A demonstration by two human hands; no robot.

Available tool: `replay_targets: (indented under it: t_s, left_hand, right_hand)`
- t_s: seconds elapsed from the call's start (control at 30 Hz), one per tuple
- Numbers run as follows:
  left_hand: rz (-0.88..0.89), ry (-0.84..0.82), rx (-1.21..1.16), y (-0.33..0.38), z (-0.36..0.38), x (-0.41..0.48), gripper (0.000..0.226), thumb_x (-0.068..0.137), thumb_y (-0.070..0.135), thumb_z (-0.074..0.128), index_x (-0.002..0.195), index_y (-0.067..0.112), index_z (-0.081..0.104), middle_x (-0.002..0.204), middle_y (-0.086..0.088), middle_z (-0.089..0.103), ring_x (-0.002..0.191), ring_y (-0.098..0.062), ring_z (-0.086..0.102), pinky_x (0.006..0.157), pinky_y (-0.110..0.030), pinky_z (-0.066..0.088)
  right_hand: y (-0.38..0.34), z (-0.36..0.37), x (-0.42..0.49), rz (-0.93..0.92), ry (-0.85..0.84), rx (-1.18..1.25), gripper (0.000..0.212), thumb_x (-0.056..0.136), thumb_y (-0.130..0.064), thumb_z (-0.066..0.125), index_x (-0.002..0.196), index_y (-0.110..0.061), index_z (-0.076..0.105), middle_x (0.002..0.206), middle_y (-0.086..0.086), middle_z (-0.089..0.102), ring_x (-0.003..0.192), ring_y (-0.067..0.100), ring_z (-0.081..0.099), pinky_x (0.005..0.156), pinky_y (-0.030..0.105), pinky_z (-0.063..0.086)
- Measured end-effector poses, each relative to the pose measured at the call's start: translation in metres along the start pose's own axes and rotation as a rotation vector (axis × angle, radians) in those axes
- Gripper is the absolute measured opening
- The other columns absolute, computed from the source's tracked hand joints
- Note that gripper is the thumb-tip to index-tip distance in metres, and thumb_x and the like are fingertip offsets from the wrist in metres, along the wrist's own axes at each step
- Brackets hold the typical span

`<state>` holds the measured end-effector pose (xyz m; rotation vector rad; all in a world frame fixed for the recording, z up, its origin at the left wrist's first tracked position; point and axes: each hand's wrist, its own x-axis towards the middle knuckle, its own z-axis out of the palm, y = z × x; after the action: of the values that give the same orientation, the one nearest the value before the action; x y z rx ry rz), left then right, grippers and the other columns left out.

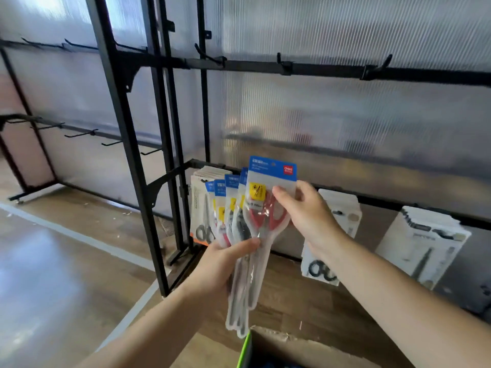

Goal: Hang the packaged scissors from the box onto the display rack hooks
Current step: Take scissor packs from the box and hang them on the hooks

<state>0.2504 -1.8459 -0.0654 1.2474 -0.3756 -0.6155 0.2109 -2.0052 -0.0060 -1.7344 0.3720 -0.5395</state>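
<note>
1. My left hand (225, 264) is curled round the lower ends of a fan of packaged scissors (228, 203), with the thumb across the front. It holds them up in front of the display rack (125, 128).
2. My right hand (305, 211) pinches the front pack (268, 179), the one with red handles and a blue header. The thumb is on its face and the fingers are behind, just under the header.
3. The open box (287, 341) sits at the bottom edge of my view, below both arms. None of the packs in my hands is on a hook yet.
4. I judge the step in hand to be drawing the front pack free of the fan. I would ease the left thumb only a little, so that one pack slides out and the others stay fanned.
5. I would pull up along the pack's length, not sideways, so the clear film does not drag on its neighbours.
6. The pinch should stay below the header to leave the hang hole free. I cannot make out the hole itself.
7. The upper rail has bare hooks (283, 63) with upturned tips, above my right hand. The lower rail carries white packs (425, 243). I would lift the header over a tip, push it back and let go only once it hangs.
8. The likely slip is the fan sagging in the left hand while I watch the hook.
</note>
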Motion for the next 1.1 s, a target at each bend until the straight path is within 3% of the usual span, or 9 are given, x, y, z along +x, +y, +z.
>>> replay_targets:
  t_s: [0.1, 0.2, 0.33, 0.47, 0.7, 0.8, 0.9, 1.0, 1.1]
  left_hand:
    - [-0.036, 0.049, -0.008, 0.025, -0.009, 0.008, 0.024, 0.088, 0.009, 0.068, 0.112, 0.013, 0.072, 0.106, -0.017, 0.073, 0.096, -0.032, 0.071, 0.081, -0.041, 0.054]
    - [-0.016, 0.109, -0.01, 0.055, -0.017, 0.019, 0.028, 0.087, 0.007, 0.069, 0.114, 0.014, 0.07, 0.103, -0.014, 0.074, 0.095, -0.032, 0.072, 0.085, -0.044, 0.054]
    - [0.089, 0.187, 0.003, 0.093, -0.023, 0.029, 0.027, 0.083, 0.004, 0.071, 0.105, 0.018, 0.073, 0.097, -0.007, 0.077, 0.092, -0.026, 0.073, 0.091, -0.045, 0.054]
    - [0.15, 0.152, 0.036, 0.119, -0.032, 0.031, 0.024, 0.083, 0.009, 0.074, 0.105, 0.017, 0.073, 0.097, -0.006, 0.077, 0.092, -0.024, 0.073, 0.09, -0.044, 0.055]
    - [0.251, 0.327, 0.051, 0.153, -0.063, 0.035, 0.023, 0.084, 0.016, 0.075, 0.107, 0.018, 0.071, 0.089, -0.006, 0.077, 0.086, -0.025, 0.074, 0.077, -0.039, 0.058]
    - [0.297, 0.352, 0.043, 0.165, -0.073, 0.035, 0.021, 0.084, 0.013, 0.075, 0.105, 0.016, 0.071, 0.086, -0.007, 0.077, 0.083, -0.025, 0.074, 0.077, -0.039, 0.059]
    - [0.341, 0.357, 0.043, 0.174, -0.082, 0.034, 0.021, 0.083, 0.01, 0.075, 0.103, 0.015, 0.071, 0.085, -0.008, 0.076, 0.083, -0.028, 0.073, 0.07, -0.036, 0.059]
    - [0.355, 0.373, 0.019, 0.177, -0.086, 0.032, 0.021, 0.082, 0.008, 0.076, 0.102, 0.013, 0.071, 0.087, -0.01, 0.076, 0.08, -0.031, 0.073, 0.066, -0.032, 0.059]
    - [0.372, 0.354, 0.019, 0.179, -0.089, 0.033, 0.017, 0.082, 0.006, 0.075, 0.098, 0.013, 0.072, 0.085, -0.011, 0.076, 0.082, -0.032, 0.072, 0.064, -0.029, 0.059]
  right_hand:
    - [-0.028, 0.014, 0.024, -0.046, 0.074, -0.027, 0.018, 0.09, -0.031, 0.07, 0.102, -0.018, 0.066, 0.098, -0.003, 0.072, 0.094, 0.014, 0.069, 0.083, 0.033, 0.054]
    - [-0.053, 0.03, 0.044, -0.073, 0.091, 0.02, 0.015, 0.088, -0.025, 0.072, 0.098, -0.016, 0.065, 0.097, 0.001, 0.072, 0.092, 0.017, 0.069, 0.085, 0.042, 0.057]
    - [-0.086, 0.049, 0.067, -0.133, 0.133, 0.075, 0.011, 0.09, -0.027, 0.07, 0.091, -0.018, 0.063, 0.093, 0.001, 0.071, 0.091, 0.017, 0.068, 0.077, 0.031, 0.053]
    - [-0.117, 0.067, 0.084, -0.169, 0.147, 0.076, 0.02, 0.093, -0.034, 0.065, 0.091, -0.014, 0.063, 0.089, 0.002, 0.069, 0.082, 0.015, 0.065, 0.071, 0.03, 0.052]
    - [-0.162, 0.104, 0.116, -0.343, 0.261, -0.086, 0.015, 0.097, -0.03, 0.059, 0.094, -0.016, 0.059, 0.097, 0.003, 0.069, 0.088, 0.015, 0.068, 0.075, 0.034, 0.058]
    - [-0.176, 0.115, 0.135, -0.34, 0.301, -0.105, 0.022, 0.097, -0.033, 0.059, 0.096, -0.011, 0.06, 0.095, 0.003, 0.069, 0.085, 0.013, 0.069, 0.069, 0.029, 0.058]
    - [-0.183, 0.127, 0.151, -0.32, 0.341, -0.147, 0.027, 0.097, -0.034, 0.058, 0.098, -0.007, 0.061, 0.094, 0.002, 0.068, 0.081, 0.011, 0.066, 0.054, 0.017, 0.046]
    - [-0.183, 0.133, 0.162, -0.305, 0.377, -0.176, 0.026, 0.098, -0.032, 0.059, 0.099, -0.006, 0.061, 0.097, 0.005, 0.067, 0.081, 0.012, 0.062, 0.05, 0.015, 0.039]
    - [-0.18, 0.143, 0.174, -0.296, 0.392, -0.175, 0.024, 0.097, -0.031, 0.06, 0.096, -0.007, 0.06, 0.101, 0.008, 0.068, 0.091, 0.019, 0.068, 0.059, 0.021, 0.051]
